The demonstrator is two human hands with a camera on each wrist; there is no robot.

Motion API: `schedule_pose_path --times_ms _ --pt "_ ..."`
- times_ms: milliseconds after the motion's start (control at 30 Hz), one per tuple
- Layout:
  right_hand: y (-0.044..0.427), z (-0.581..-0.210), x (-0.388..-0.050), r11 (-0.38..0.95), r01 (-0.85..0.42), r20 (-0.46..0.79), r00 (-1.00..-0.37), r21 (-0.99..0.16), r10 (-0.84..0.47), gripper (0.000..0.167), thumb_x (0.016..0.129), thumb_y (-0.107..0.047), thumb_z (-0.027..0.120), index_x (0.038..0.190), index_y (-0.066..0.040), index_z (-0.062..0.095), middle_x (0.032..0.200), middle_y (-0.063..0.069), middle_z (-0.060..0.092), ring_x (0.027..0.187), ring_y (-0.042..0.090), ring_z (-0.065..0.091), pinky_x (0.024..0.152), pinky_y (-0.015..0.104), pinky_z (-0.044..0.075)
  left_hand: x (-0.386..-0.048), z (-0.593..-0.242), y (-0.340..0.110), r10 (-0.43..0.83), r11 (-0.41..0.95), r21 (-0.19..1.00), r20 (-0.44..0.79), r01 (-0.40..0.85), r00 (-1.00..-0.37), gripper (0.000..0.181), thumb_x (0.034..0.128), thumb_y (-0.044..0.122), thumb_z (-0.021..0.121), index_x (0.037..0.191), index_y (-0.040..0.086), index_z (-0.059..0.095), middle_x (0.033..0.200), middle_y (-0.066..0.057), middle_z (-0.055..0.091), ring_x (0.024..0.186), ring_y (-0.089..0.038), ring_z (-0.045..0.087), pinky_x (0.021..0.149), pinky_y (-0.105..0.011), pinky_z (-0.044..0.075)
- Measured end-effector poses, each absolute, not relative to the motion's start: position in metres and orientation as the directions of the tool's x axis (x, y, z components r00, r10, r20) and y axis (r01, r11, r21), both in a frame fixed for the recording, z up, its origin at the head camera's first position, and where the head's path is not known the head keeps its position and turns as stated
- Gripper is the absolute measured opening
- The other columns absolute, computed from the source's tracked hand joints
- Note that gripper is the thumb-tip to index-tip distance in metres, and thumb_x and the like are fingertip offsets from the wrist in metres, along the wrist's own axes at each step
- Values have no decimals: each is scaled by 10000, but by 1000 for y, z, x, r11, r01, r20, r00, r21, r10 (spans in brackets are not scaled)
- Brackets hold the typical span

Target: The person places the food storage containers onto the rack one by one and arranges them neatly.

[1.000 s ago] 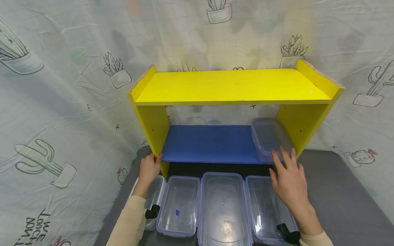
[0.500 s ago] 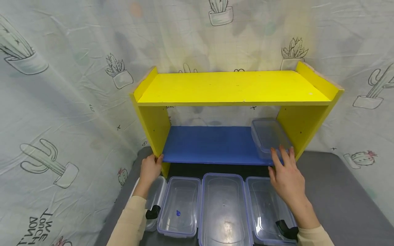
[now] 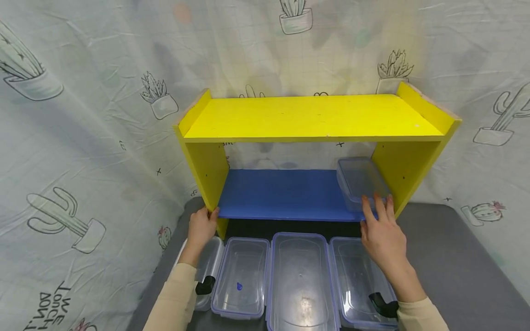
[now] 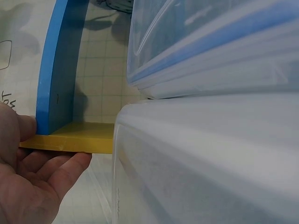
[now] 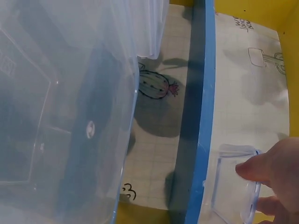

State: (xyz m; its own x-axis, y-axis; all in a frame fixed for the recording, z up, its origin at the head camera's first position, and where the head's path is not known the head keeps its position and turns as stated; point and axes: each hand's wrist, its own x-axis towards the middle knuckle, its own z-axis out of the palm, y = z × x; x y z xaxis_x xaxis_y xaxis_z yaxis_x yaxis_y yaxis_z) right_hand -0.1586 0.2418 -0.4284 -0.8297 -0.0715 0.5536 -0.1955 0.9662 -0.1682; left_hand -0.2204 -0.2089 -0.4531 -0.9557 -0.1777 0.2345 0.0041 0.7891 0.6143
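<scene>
The clear, rectangular plastic box with a bluish lid rim (image 3: 359, 177) sits at the right end of the blue painted board (image 3: 285, 193), just beside the yellow right panel (image 3: 407, 170). The person's right hand (image 3: 385, 241) is at its near end, fingers fairly straight and slightly spread, thumb lower down by the board's front edge. As far as I can tell, the fingertips touch the box, though the see-through plastic makes the exact contact hard to read.

The left hand (image 3: 202, 230) grips the yellow left panel (image 3: 207, 170) low at its front edge, thumb near the end of the blue board and the other fingers curled round the outer face. Across the top runs a bright yellow shelf (image 3: 312, 117).

In front, side by side on the dark grey counter (image 3: 439, 257), lie four more clear plastic boxes: one partly under the left forearm (image 3: 209, 262), one with a small blue mark (image 3: 242, 262), a larger one (image 3: 300, 262), and one near the right forearm (image 3: 352, 262). Both sleeves are cream (image 3: 171, 299). A pale sheet printed with potted cacti (image 3: 103, 184) hangs behind and to the left.
</scene>
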Motion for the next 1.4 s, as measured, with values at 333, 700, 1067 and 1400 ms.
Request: schedule_pose_path --times_ms 333,700,1067,1400 --pt "240 -423 -144 886 -239 542 -840 -397 16 716 860 -63 680 1494 -68 348 1592 300 68 1432 575 27 877 775 334 -221 -454 -207 -171 785 619 229 8 -958 337 996 282 543 802 11 594 655 -124 578 561 -218 553 495 -292 418" --pt "253 -406 -114 849 -164 425 -902 -503 77 637 886 -169 682 1457 -70 417 1549 299 246 1309 586 341 865 770 341 -220 -453 -208 -188 793 610 249 3 -950 343 992 280 545 783 12 595 675 -141 602 572 -238 561 504 -306 421" --pt "281 -429 -99 889 -63 143 -990 -453 3 651 923 -307 649 1408 56 411 1364 329 474 1115 504 551 798 677 427 -220 -454 -209 -181 793 609 252 11 -951 331 988 269 553 774 19 589 648 -122 579 562 -232 544 503 -304 407" --pt "287 -460 -93 890 -24 -8 -1000 -455 -31 673 927 -355 638 1391 80 418 1313 370 508 1033 461 630 769 622 477 -221 -456 -209 -178 790 612 270 27 -946 331 983 257 561 774 2 597 642 -132 579 552 -235 542 490 -305 404"
